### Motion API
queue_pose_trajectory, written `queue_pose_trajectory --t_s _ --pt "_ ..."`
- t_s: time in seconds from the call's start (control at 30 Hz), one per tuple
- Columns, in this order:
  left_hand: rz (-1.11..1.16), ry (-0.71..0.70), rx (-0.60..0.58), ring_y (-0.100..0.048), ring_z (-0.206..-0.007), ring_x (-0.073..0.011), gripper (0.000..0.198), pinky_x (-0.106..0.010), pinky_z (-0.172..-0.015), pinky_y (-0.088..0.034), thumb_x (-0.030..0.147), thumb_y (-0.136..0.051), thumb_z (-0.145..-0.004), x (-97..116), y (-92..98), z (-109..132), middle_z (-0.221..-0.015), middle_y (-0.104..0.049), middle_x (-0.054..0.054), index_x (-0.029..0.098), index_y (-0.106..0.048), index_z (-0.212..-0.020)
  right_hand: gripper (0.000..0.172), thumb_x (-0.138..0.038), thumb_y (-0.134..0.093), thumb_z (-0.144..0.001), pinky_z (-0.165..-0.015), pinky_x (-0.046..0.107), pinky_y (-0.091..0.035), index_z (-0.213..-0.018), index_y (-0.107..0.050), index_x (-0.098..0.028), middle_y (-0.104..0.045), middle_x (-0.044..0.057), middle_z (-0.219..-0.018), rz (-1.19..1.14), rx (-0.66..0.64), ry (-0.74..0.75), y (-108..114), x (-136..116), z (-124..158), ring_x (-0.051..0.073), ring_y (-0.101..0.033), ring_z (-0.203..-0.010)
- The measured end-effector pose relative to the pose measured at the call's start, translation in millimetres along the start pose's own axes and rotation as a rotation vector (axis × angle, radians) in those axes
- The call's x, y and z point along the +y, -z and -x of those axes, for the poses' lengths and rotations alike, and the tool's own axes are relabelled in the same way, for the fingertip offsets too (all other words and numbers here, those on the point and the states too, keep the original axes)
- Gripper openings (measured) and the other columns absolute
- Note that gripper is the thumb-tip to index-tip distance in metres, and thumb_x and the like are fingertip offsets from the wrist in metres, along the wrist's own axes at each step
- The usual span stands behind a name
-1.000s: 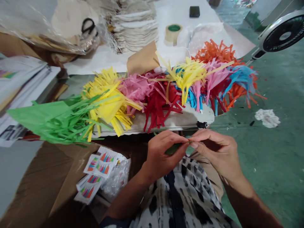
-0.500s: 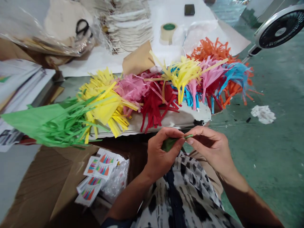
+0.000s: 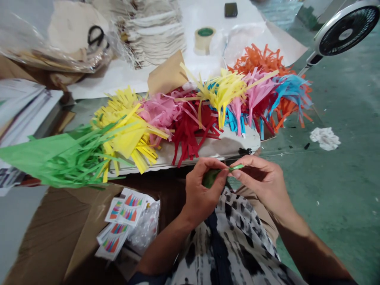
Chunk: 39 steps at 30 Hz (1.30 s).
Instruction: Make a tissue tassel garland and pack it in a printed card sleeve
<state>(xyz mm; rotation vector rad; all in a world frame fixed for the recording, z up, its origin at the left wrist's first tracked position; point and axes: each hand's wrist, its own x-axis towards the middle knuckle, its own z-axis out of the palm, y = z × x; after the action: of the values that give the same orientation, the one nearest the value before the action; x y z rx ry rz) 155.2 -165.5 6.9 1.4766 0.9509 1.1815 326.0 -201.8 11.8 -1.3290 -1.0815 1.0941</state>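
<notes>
My left hand (image 3: 204, 188) pinches a piece of green tissue paper (image 3: 210, 178), part of it showing inside the curled fingers. From the other side, my right hand (image 3: 261, 176) grips the twisted end of the same paper between thumb and fingertips. Both hands meet in front of the table's near edge, above my lap. Beyond them on the table lie fringed paper tassels: green (image 3: 56, 158), yellow (image 3: 124, 130), pink (image 3: 162, 113), dark red (image 3: 190, 134), a second yellow (image 3: 222, 89), blue (image 3: 289, 93) and orange (image 3: 261, 59).
A tape roll (image 3: 204, 40), a dark small block (image 3: 230, 10), brown paper (image 3: 166, 73) and stacked off-white strings (image 3: 160, 31) lie farther back. Black-handled scissors (image 3: 95, 36) rest at the left. A fan (image 3: 344, 33) stands right. Below left, an open carton (image 3: 56, 221) holds printed cards (image 3: 127, 208).
More of the twisted green end shows between my fingertips, pointing right. My hands stay close together. The whole view has shifted slightly, with the table things a little farther left.
</notes>
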Motion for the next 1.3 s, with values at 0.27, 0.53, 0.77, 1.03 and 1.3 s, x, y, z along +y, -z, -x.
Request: queue_pose_trajectory --t_s 0.27,0.53,0.77,1.03,1.3 --pt "-0.012 0.039 -0.064 -0.073 -0.085 -0.0128 0.009 -0.023 -0.079 -0.056 0.026 -0.071 -0.100 0.0 -3.7 -3.1 -0.094 -0.075 -0.001 0.020 -0.070 -0.107 0.010 -0.030 -0.079 -0.095 -0.076 0.025 -0.058 -0.105 -0.080 -0.029 -0.077 -0.001 -0.093 0.015 0.112 0.063 7.3 5.0 5.1 0.013 -0.071 -0.080" --pt "-0.285 -0.002 -0.382 -0.064 -0.081 -0.0144 0.020 -0.027 -0.078 -0.047 0.030 -0.058 -0.105 3.0 -1.9 -12.9 -0.086 -0.071 -0.001 0.019 -0.068 -0.091 0.011 -0.029 -0.067 -0.103 -0.074 0.027 -0.049 -0.093 -0.069 -0.023 -0.066 -0.001 -0.087 0.293 0.019 0.179 11.8 -3.0 7.4 0.013 -0.061 -0.080" --pt "-0.133 0.207 -0.475 -0.055 -0.071 -0.0120 0.029 -0.027 -0.071 -0.042 0.036 -0.053 -0.107 2.2 2.5 -11.3 -0.076 -0.060 0.003 0.020 -0.064 -0.085 0.016 -0.037 -0.066 -0.103 -0.070 0.028 -0.048 -0.094 -0.064 -0.024 -0.059 0.001 -0.085 0.262 0.193 0.132 6.4 2.6 12.9 0.016 -0.057 -0.076" --pt "0.068 0.377 -0.444 -0.051 -0.061 -0.0111 0.037 -0.026 -0.069 -0.041 0.048 -0.051 -0.109 -3.4 4.2 -4.5 -0.063 -0.057 0.005 0.020 -0.057 -0.085 0.009 -0.035 -0.071 -0.100 -0.074 0.025 -0.050 -0.102 -0.070 -0.026 -0.063 0.000 -0.090 0.151 0.140 0.084 10.7 3.1 8.6 0.014 -0.060 -0.081" --pt "0.310 0.434 -0.454 -0.049 -0.054 -0.0091 0.038 -0.025 -0.061 -0.042 0.052 -0.054 -0.107 -10.2 -3.5 -12.9 -0.064 -0.055 0.004 0.017 -0.065 -0.095 0.031 -0.041 -0.074 -0.098 -0.057 0.023 -0.046 -0.075 -0.076 -0.020 -0.067 0.000 -0.069 0.050 -0.088 -0.047 8.5 -8.0 -9.8 0.011 -0.056 -0.061"
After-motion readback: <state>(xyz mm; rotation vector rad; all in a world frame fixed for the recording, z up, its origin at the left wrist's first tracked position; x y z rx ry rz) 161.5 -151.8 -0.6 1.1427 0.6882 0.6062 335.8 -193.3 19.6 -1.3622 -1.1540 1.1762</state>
